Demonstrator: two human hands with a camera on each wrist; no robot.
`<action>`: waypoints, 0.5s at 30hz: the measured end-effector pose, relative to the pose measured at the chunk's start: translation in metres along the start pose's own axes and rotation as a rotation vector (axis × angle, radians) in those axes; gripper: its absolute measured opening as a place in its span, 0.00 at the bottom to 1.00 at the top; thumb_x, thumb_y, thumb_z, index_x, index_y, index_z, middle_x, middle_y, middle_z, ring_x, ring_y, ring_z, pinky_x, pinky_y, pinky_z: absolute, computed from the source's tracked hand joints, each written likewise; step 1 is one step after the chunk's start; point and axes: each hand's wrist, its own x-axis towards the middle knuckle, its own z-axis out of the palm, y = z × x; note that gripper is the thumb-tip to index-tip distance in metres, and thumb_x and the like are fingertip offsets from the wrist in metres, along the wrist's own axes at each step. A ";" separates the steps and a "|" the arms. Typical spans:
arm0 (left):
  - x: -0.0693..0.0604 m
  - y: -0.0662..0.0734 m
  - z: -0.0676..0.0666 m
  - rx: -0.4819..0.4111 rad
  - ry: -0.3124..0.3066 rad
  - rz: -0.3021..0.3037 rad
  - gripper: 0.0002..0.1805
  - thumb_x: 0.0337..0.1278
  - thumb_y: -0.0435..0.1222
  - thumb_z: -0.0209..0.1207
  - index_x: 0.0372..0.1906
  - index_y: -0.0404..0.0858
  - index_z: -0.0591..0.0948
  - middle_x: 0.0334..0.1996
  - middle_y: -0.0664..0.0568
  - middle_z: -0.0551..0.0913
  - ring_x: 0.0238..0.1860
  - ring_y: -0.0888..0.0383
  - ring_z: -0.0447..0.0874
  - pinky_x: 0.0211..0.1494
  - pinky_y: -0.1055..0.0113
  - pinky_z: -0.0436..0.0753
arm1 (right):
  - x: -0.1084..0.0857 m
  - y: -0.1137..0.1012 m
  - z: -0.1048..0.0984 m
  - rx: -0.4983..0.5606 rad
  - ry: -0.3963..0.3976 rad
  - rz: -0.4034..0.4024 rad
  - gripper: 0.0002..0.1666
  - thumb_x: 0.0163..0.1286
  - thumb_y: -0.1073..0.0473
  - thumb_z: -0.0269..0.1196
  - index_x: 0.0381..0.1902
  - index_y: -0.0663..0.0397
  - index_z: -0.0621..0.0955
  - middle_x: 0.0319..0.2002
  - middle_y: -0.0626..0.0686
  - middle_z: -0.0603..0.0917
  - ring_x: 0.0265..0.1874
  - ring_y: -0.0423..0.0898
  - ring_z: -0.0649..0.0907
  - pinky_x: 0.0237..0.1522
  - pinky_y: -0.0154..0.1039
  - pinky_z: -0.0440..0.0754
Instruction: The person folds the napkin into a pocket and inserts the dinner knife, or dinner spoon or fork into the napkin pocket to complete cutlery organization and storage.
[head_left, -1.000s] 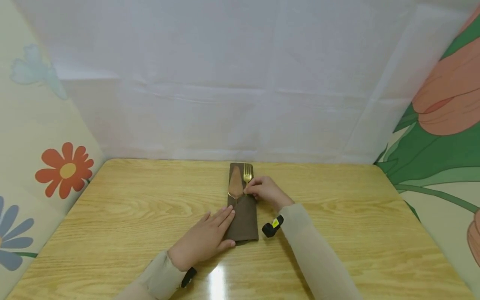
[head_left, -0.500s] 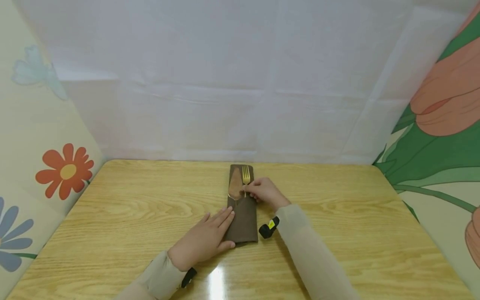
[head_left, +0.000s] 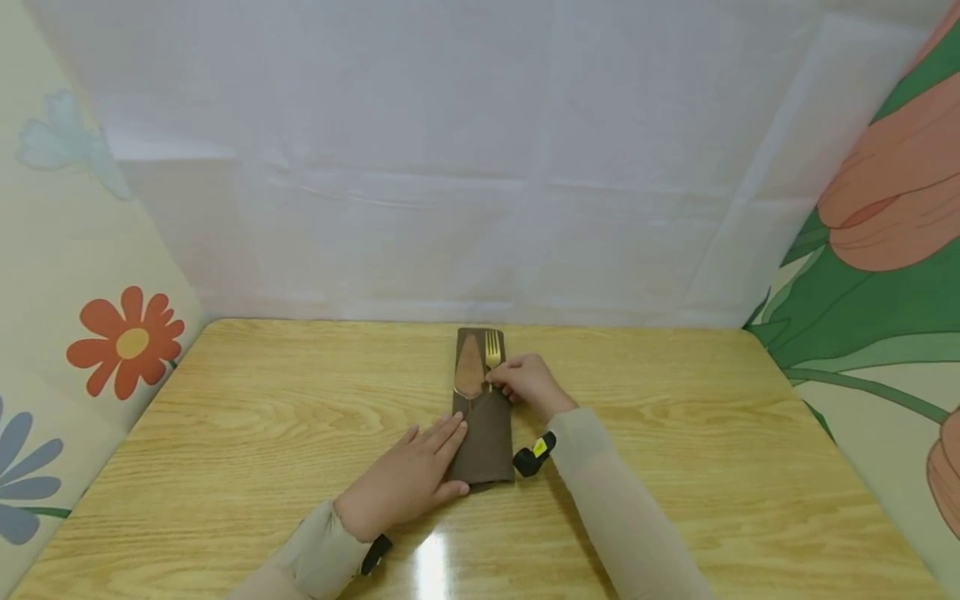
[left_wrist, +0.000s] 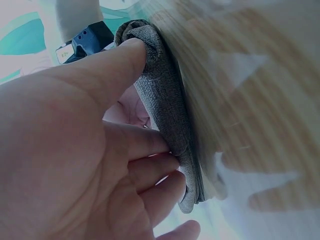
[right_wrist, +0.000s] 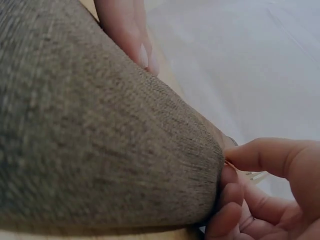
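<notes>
A dark brown cloth napkin (head_left: 483, 446), folded into a pocket, lies lengthwise on the table. From its opening stick out the blade of a cake server (head_left: 470, 367) and, to the right of it, a gold fork (head_left: 492, 348); their lower handles are hidden in the cloth. My right hand (head_left: 531, 385) pinches the fork below its tines, at the pocket's edge. My left hand (head_left: 412, 475) rests on the napkin's left side, fingers extended, thumb at the near end. In the left wrist view, the thumb and fingertips touch the rolled edge of the napkin (left_wrist: 165, 100).
The wooden table (head_left: 300, 400) meets a white sheet (head_left: 375, 208) at its far edge. Flower-painted walls (head_left: 45, 250) stand left and right. Black wrist cameras (head_left: 535, 454) sit on both wrists.
My right hand has shifted slightly left, with the fork held between its fingertips. The left hand stays in place on the napkin.
</notes>
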 end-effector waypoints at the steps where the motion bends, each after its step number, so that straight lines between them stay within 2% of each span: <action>1: 0.000 0.000 0.000 -0.001 -0.001 0.000 0.41 0.71 0.52 0.58 0.75 0.29 0.64 0.78 0.39 0.58 0.77 0.42 0.57 0.75 0.38 0.60 | 0.000 0.000 0.000 0.009 -0.004 0.005 0.09 0.68 0.60 0.66 0.35 0.62 0.87 0.27 0.49 0.81 0.26 0.42 0.77 0.28 0.32 0.77; 7: 0.000 -0.001 0.002 0.010 0.005 0.013 0.41 0.71 0.53 0.57 0.75 0.28 0.63 0.77 0.38 0.58 0.77 0.42 0.57 0.74 0.38 0.60 | 0.002 -0.001 0.002 0.067 -0.009 0.041 0.13 0.73 0.57 0.63 0.29 0.58 0.82 0.23 0.47 0.77 0.22 0.40 0.74 0.24 0.31 0.73; 15: 0.000 -0.002 0.001 0.024 0.013 0.028 0.41 0.71 0.53 0.57 0.75 0.27 0.63 0.77 0.37 0.59 0.76 0.41 0.58 0.74 0.38 0.61 | 0.003 0.002 -0.001 0.034 -0.040 -0.007 0.11 0.72 0.60 0.64 0.33 0.62 0.84 0.24 0.47 0.78 0.23 0.41 0.75 0.26 0.31 0.75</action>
